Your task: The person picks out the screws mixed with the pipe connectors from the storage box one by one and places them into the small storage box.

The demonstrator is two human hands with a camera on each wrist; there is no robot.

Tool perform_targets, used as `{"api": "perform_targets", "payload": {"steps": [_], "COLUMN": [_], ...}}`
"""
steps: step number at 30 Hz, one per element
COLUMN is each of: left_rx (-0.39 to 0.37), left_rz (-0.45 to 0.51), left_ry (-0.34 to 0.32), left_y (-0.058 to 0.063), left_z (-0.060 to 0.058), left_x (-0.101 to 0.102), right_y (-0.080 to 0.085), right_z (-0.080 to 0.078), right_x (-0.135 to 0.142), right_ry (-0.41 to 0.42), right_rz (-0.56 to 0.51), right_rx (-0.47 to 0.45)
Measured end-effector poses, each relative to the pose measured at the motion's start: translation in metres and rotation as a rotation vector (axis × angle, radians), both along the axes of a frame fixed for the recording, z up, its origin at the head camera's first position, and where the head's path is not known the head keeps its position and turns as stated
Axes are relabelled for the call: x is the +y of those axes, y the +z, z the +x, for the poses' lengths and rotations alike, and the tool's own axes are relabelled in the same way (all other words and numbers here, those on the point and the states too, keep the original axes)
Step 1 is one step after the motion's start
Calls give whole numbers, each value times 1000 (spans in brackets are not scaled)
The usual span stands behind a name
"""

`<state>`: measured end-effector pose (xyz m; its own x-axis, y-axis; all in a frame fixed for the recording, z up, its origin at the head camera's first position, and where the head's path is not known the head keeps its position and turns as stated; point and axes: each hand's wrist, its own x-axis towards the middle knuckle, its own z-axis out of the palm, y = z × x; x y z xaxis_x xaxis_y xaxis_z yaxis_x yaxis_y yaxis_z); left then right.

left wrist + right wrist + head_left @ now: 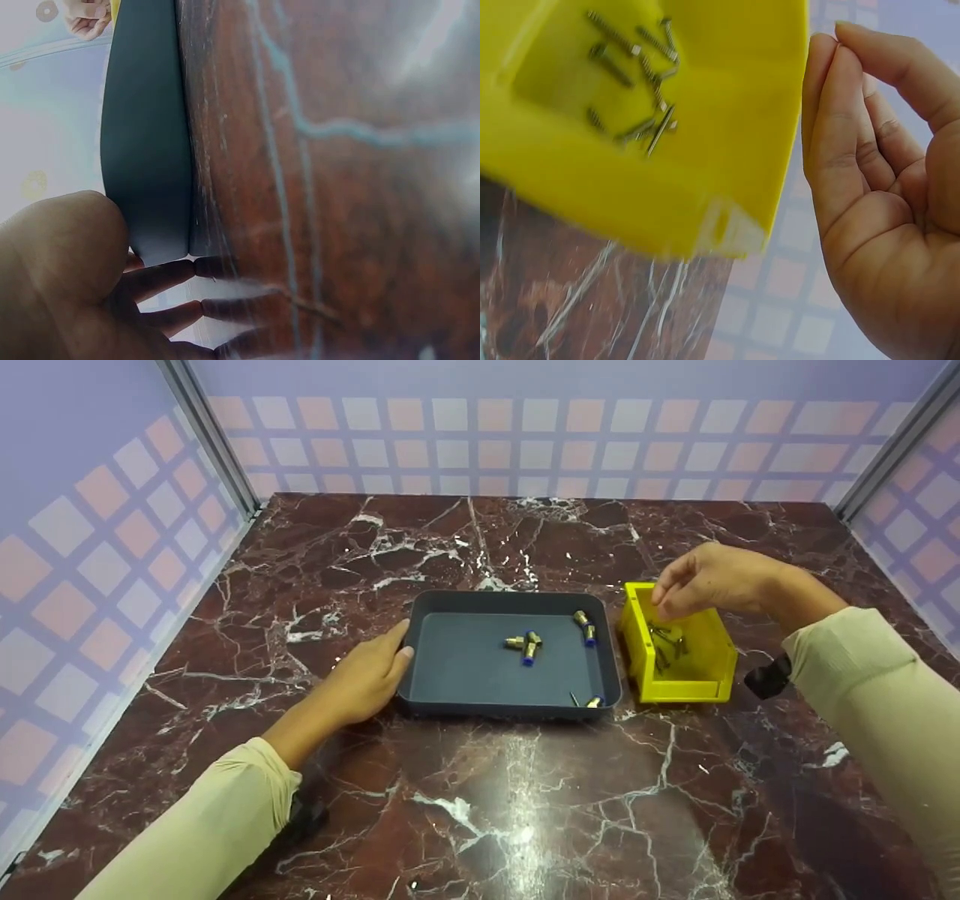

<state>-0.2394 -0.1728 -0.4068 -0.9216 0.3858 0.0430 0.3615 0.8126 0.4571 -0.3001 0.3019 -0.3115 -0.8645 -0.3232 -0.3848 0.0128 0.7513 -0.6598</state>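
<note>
My left hand point(375, 671) rests against the left end of a dark grey tray point(465, 709), its thumb and index fingertip at the rim. In the left wrist view, the other fingers point(161, 283) reach down to the tabletop beside the tray wall point(146, 135). Several brass push-in fittings point(529, 649) with blue collars lie in the tray, and a small screw point(574, 699) is near its front edge. Over the yellow bin point(686, 690) hangs my right hand point(712, 579), thumb and fingertips together; nothing shows between them. Several screws point(660, 131) lie loose inside the bin.
Dark red marbled tabletop point(465, 810) surrounds the tray and bin. Tiled-pattern walls point(495, 427) stand at the back and both sides. The bin sits just right of the tray, with a narrow gap between them.
</note>
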Motion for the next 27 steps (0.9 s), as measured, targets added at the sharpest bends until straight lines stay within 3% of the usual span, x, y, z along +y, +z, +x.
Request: {"api": "perform_targets", "payload": {"steps": [14, 27], "left_rx": [-9, -4], "left_rz": [-6, -4], "left_ry": [-3, 3], "left_y": [0, 1], "left_z": [1, 1], "left_x": [0, 0], "right_y": [1, -10], "right_z": [6, 9], "right_x": [-40, -70], "right_ry": [101, 77], "right_rz": [-44, -89], "right_rx": [11, -29]}}
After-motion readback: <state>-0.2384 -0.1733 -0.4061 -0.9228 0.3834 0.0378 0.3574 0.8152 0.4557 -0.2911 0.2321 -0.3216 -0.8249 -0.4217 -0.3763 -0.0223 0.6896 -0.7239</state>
